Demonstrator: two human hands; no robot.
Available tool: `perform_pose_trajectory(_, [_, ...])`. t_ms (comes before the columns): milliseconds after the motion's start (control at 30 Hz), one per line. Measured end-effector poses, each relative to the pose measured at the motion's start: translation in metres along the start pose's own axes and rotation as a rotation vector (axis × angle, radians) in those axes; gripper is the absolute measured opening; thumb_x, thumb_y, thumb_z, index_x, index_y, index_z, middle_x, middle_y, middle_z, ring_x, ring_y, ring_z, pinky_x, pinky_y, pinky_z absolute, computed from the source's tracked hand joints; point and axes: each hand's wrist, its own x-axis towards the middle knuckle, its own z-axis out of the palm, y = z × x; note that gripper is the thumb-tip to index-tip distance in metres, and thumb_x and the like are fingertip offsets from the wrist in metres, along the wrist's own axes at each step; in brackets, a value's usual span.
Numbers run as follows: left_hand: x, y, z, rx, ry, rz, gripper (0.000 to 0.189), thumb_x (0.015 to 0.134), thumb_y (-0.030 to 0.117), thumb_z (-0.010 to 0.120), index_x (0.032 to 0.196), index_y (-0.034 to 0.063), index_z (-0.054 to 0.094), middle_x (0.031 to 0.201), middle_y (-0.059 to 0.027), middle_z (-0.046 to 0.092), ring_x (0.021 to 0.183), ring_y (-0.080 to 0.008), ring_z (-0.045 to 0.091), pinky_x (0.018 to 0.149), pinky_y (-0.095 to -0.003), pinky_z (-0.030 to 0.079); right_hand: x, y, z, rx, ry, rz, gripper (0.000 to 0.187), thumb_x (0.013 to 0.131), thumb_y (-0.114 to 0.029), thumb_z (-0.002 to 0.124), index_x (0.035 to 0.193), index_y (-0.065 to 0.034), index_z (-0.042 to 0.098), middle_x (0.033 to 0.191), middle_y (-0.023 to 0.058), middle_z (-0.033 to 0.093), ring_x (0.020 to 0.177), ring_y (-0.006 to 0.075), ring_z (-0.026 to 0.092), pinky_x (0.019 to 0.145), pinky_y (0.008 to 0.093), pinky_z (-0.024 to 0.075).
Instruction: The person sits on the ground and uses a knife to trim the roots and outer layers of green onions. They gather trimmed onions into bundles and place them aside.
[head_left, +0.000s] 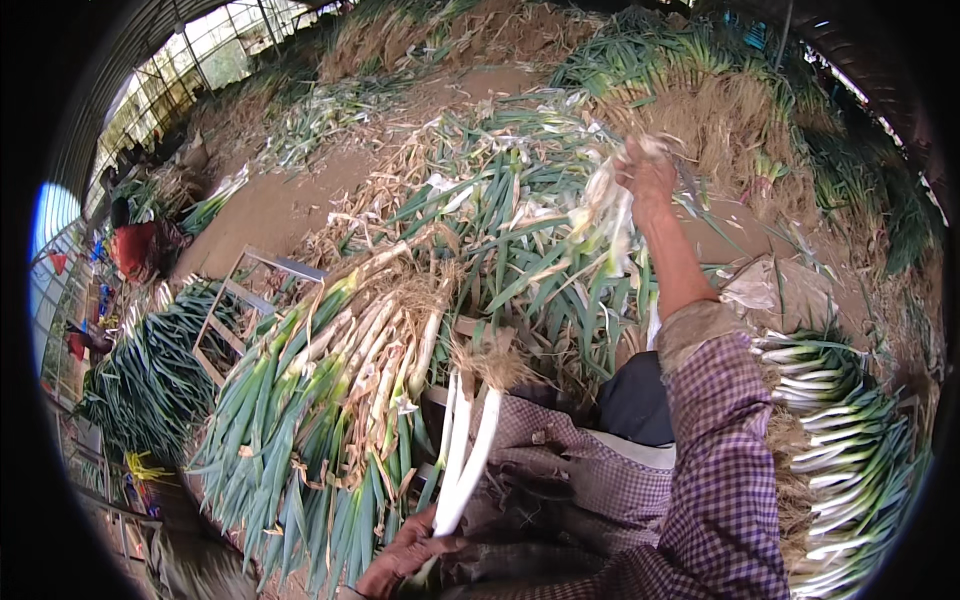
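My left hand (409, 553) grips a few green onions (471, 457) low in the view. Their white shanks are bare and clean, with the brown roots (495, 364) pointing away from me. Farther off at the upper right, my right hand (649, 176) is closed around a blurred strip of pale outer leaves (604, 202). Beside my left hand lies a big bundle of untrimmed green onions (337, 405), dry brown skins still on the shanks. A checked cloth (592, 457) covers my lap.
A heap of stripped leaves (510, 180) spreads ahead. White-shanked onions (832, 457) lie in a row at right. At left are a wooden frame (225, 330) and more onions (157, 367). Rooted onions (720, 90) are piled at the back right. A person in red (135, 247) is at far left.
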Motion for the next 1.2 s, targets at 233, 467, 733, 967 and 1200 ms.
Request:
perform_pose_trajectory(233, [0.022,0.012,-0.001,0.100,0.146,0.163,0.043,0.084,0.014,0.082,0.120,0.0042,0.059,0.089,0.0033,0.059,0.077,-0.0092,0.053,0.069,-0.0263,0.045,-0.144,0.013,0.037,-0.638,-0.682,-0.028,0.060,0.080,-0.042,0.085,0.124,-0.0057,0.067,0.121,0.0154,0.071,0.109,0.0269,0.069,0.101,0.0471,0.0524])
perform_pose_trajectory(467, [0.027,0.001,0.012,0.466,0.226,0.238,0.050,0.086,0.022,0.083,0.121,-0.0004,0.055,0.096,-0.0033,0.062,0.085,-0.0142,0.056,0.073,-0.0327,0.048,-0.285,0.049,0.024,-0.866,-0.868,-0.041,0.046,0.082,-0.049,0.079,0.091,-0.0044,0.075,0.078,0.0124,0.073,0.064,0.0243,0.068,0.060,0.0397,0.0516])
perform_pose_trajectory(733, [0.029,0.004,0.021,0.637,0.253,0.350,0.053,0.085,0.026,0.083,0.119,-0.0028,0.053,0.087,-0.0105,0.059,0.079,-0.0199,0.055,0.073,-0.0361,0.049,-0.276,0.089,-0.002,-0.749,-0.918,-0.114,0.019,0.089,-0.019,0.070,0.094,-0.0014,0.074,0.071,0.0079,0.072,0.058,0.0220,0.067,0.064,0.0390,0.0531])
perform_pose_trajectory(967, [0.029,-0.006,0.014,0.770,0.243,0.444,0.052,0.084,0.021,0.082,0.118,-0.0051,0.053,0.079,-0.0137,0.058,0.070,-0.0235,0.055,0.065,-0.0399,0.048,-0.250,0.088,0.000,-1.457,-0.694,-0.699,0.009,0.084,-0.002,0.061,0.085,-0.0025,0.070,0.060,0.0106,0.064,0.049,0.0239,0.061,0.048,0.0412,0.0509])
perform_pose_trajectory(1200, [0.021,-0.029,-0.008,0.679,0.238,0.371,0.049,0.083,0.012,0.079,0.122,-0.0029,0.054,0.077,-0.0104,0.056,0.066,-0.0188,0.049,0.062,-0.0372,0.046,-0.127,0.082,-0.046,-1.162,-0.431,-0.348,0.032,0.090,-0.020,0.070,0.118,-0.0060,0.069,0.105,0.0201,0.073,0.084,0.0326,0.073,0.073,0.0463,0.0576])
